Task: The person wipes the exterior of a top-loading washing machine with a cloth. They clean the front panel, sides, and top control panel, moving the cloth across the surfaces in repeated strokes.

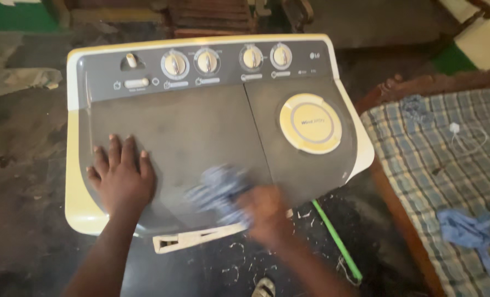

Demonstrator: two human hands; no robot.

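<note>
Two bare forearms enter from 6 o'clock, no sleeves visible. Left hand [121, 179]: five fingers visible, no rings, no watch. Right hand [267, 214] at 5 o'clock: motion-blurred, details unreadable, wrist bare.

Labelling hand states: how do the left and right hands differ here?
The left hand lies flat, fingers spread, empty, on the washing machine lid; the right hand is closed around a blue cloth. The left hand is sharp; the right hand is motion-blurred. Both are bare and over the same lid.
</note>
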